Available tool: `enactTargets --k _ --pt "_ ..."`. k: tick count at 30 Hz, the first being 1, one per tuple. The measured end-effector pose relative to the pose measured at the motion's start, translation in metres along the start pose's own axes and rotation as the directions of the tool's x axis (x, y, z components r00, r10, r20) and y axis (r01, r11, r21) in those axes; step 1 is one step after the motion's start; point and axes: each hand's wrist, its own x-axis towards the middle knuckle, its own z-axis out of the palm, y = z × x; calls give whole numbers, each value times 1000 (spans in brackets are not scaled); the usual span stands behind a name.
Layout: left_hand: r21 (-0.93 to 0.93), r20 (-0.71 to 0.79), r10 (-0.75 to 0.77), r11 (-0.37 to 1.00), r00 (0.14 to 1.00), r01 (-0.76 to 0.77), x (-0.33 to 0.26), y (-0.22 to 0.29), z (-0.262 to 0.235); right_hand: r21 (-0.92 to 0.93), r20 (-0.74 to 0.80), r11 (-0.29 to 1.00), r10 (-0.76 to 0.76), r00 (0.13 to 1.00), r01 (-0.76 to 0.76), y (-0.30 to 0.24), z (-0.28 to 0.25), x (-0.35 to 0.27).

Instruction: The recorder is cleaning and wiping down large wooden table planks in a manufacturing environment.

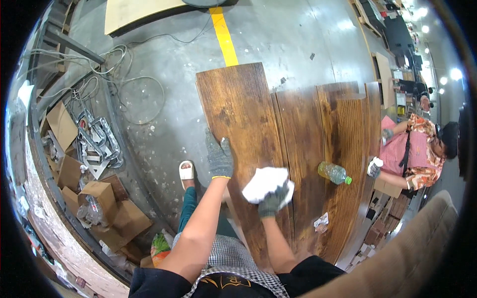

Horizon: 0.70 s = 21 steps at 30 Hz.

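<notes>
Head: crumpled cloth point(262, 180), grained plank point(238, 107)

Free to pass over the upper stretch of the leftmost plank point(238, 104), beyond both the left hand point(219, 158) and the white cloth point(266, 181), and from there rightward over the top part of the plank beside it point(300, 124). Blocked at the leftmost plank's left edge by the left hand, and across its middle and right side by the cloth and right hand point(273, 202). Farther right, passable beyond the green-capped bottle point(334, 173), but obstructed by the bottle itself, by a crumpled scrap point(321, 222) on the near side, and by a co-worker's gloved hand point(373, 170) at the far right edge.
</notes>
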Motion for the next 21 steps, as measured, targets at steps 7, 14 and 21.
enactTargets --k 7,14,21 --pt "83 -46 130 989 990 -126 12 -23 -22 -561 466 816 172 868 139 -13 -14 -113" --pt "398 383 57 891 922 -220 44 -159 -104 -16 424 986 -146 894 169 -186 193 5" --pt "336 223 350 849 910 -409 -75 -95 -106 -314 472 694 -478 741 648 -108 33 -59"
